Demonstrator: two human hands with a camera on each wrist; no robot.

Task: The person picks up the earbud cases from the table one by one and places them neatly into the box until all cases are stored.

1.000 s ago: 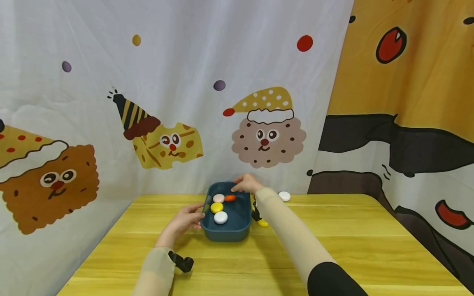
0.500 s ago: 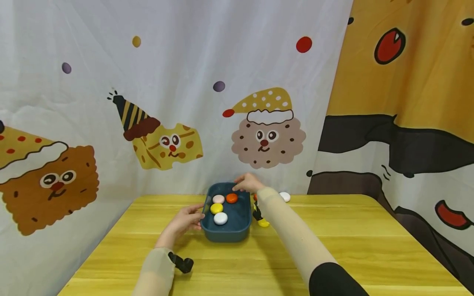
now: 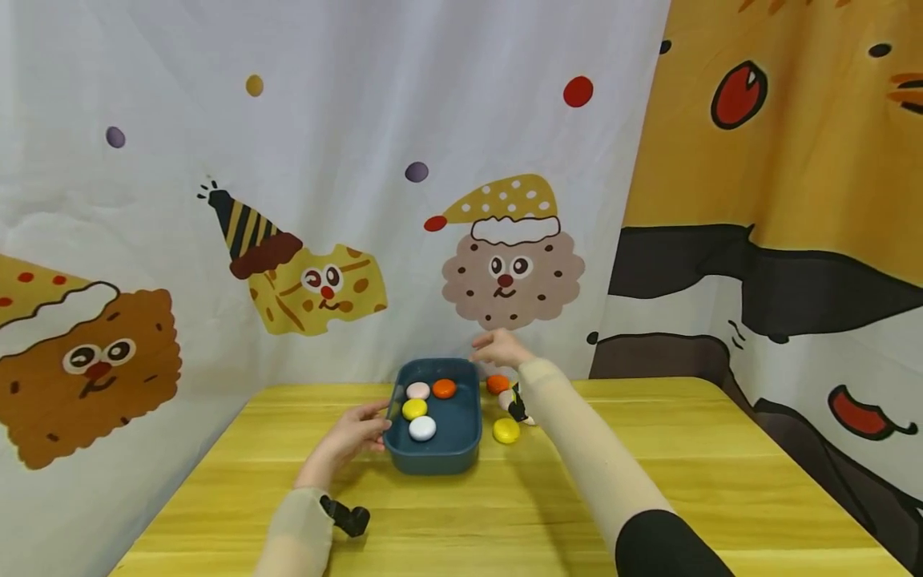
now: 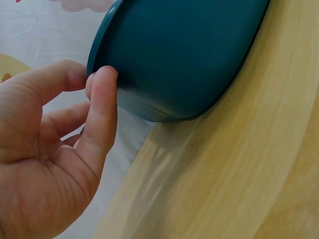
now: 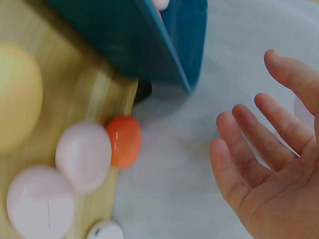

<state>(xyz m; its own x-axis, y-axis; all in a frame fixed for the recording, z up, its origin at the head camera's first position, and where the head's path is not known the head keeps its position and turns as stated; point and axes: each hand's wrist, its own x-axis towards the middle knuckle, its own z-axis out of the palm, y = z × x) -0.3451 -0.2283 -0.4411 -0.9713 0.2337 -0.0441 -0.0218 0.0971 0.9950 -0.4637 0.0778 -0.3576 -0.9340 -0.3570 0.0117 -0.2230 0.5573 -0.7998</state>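
Note:
A dark blue-green bin (image 3: pixel 435 463) stands on the table with four sides raised around smooth rounded pieces. Inside lie a pink piece (image 3: pixel 417 390), an orange piece (image 3: pixel 444 389), a yellow piece (image 3: pixel 414 409) and a white piece (image 3: pixel 422 428). My left hand (image 3: pixel 357 433) touches the bin's left side; in the left wrist view its thumb and fingertips meet the outer wall near the rim. Past the bin's far right corner, my right hand (image 3: pixel 502 349) is raised with nothing in it. The right wrist view shows that hand's fingers (image 5: pixel 269 133) spread loosely, palm visible.
Right of the bin, more pieces lie on the table: an orange one (image 3: pixel 497 384), a yellow one (image 3: pixel 506 431) and pale ones (image 5: pixel 83 156) partly hidden by the right wrist's black strap. A printed curtain (image 3: pixel 346 120) hangs right behind the table's back edge.
The orange piece in the bin has gone from edge-on to lying flat. My right hand has moved right, off the bin's far corner. The head view has turned slightly right; my left hand stays.

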